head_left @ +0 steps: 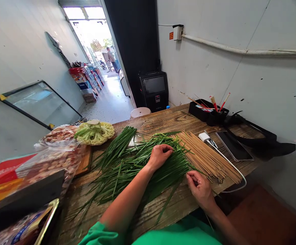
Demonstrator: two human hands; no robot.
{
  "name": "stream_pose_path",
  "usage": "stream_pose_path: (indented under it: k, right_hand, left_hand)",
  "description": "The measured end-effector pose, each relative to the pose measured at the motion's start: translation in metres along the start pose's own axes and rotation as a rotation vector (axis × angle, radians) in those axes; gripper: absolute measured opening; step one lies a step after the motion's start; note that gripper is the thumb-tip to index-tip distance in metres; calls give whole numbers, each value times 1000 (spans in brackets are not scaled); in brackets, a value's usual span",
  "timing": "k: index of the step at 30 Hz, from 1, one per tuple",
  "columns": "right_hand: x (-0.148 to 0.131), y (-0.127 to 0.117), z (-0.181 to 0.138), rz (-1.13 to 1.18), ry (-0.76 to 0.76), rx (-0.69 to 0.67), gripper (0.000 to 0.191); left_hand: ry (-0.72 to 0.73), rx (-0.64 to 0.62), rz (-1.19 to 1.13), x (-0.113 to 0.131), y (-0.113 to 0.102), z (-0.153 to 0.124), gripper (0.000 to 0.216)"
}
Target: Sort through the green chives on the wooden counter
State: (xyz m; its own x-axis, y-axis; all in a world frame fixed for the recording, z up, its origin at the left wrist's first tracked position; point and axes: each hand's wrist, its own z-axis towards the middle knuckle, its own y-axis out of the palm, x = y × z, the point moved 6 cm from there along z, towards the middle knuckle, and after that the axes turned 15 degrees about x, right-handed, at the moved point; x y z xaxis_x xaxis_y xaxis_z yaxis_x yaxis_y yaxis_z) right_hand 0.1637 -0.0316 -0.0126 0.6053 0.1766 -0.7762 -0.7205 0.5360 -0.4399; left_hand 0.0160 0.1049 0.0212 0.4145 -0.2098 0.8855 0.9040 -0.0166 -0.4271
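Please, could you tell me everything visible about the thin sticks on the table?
The thin sticks are many, straight and light brown, apparently bamboo or wood. They lie flat on the wooden table in a loose, roughly parallel layer with uneven ends, beside the green leaves, some of which overlap their far end. A white cable runs along their right.

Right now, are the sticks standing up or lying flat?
Lying flat: the sticks stretch lengthwise along the table, side by side, next to the greens.
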Motion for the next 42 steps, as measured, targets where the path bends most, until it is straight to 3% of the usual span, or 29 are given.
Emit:
stream_pose_path:
  k: [12,18,22,24,30,37,42]
  right_hand:
    - [0,-1,0,-17,-8,10,20]
    - [-4,-2,1,-24,-12,11,20]
    - [-5,-4,1,3,-11,23,19]
    - [-5,-5,0,24,-13,32,19]
    - [-8,-7,-1,20,-24,42,20]
    - [-10,-8,0,17,-33,54,21]
    - [-12,-8,3,-4,-47,45,21]
  left_hand:
    - [119,-53,44,7,0,-2,19]
    - [283,-282,109,14,-8,0,31]
    - [221,34,209,12,-51,20,29]
    - [236,76,305,11,-61,24,26]
    - [375,-150,587,-2,-40,16,14]
    - [352,-62,658,-8,-24,20,19]
    - [421,-100,773,-4,-13,15,11]
